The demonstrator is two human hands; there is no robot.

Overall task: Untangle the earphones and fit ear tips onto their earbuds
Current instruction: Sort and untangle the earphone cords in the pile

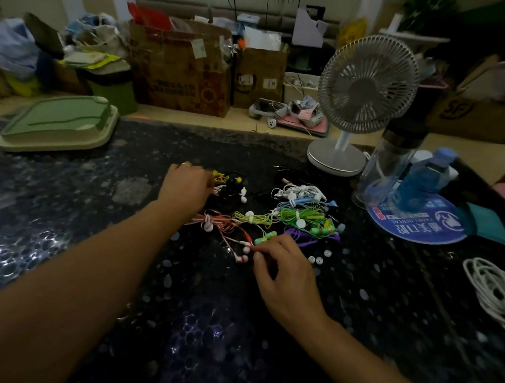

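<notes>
A heap of bundled earphones lay near the middle of the dark speckled stone table (238, 350), each cable coiled and tied with a small white strap. The pink-and-white earphones (212, 222) sat at the near left of the heap, their two red-and-white earbuds (243, 253) trailing loose toward the person. Beside them lay a yellow-green bundle (251, 218), then a bright green bundle (302, 219) with a purple one (301, 237) just in front, and pale blue (300, 201) and white (300, 191) bundles behind. A black-and-yellow tangle (231, 184) lay at the far left of the heap.

The left hand (188, 185) reached over to that tangle, fingers curled at its edge; whether it actually grasped a cable could not be told. The right hand (282, 268) rested beside the pink earbuds, fingers bent, thumb and forefinger pinching something small and reddish that was too small to make out.

Three loose translucent white ear tips (318, 257) lay on the table just right of that hand. A white desk fan (363, 89), a clear bottle (391, 168), a blue bottle (428, 176) and a green tray (60, 125) stood farther off.
</notes>
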